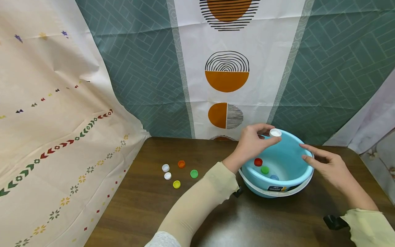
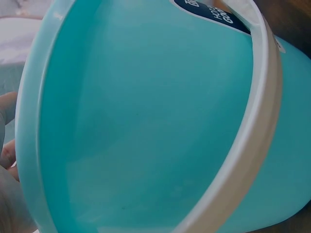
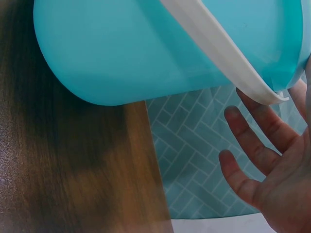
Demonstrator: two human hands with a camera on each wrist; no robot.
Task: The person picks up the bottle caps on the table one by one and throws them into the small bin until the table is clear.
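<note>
My left hand (image 1: 251, 141) pinches a white bottle cap (image 1: 275, 132) above the mouth of a light-blue bucket (image 1: 290, 151). Inside the bucket lie a red cap (image 1: 258, 162), a green cap (image 1: 264, 169) and a blue cap (image 1: 274, 177). At the bucket's right rim, my right hand (image 1: 330, 164) holds on with its thumb over the edge. In the right wrist view, the other fingers (image 3: 255, 138) spread outside, near the white handle (image 3: 223, 48). The left wrist view is mostly bucket wall (image 2: 146, 111); only part of the left hand (image 2: 9, 160) shows, its cap hidden.
Left of the bucket on the wooden table (image 1: 135, 202) lie loose caps: two white (image 1: 165, 168), an orange one (image 1: 181, 164), a green one (image 1: 194, 174) and a yellow one (image 1: 176, 184). A patterned curtain (image 1: 154, 68) hangs behind the table.
</note>
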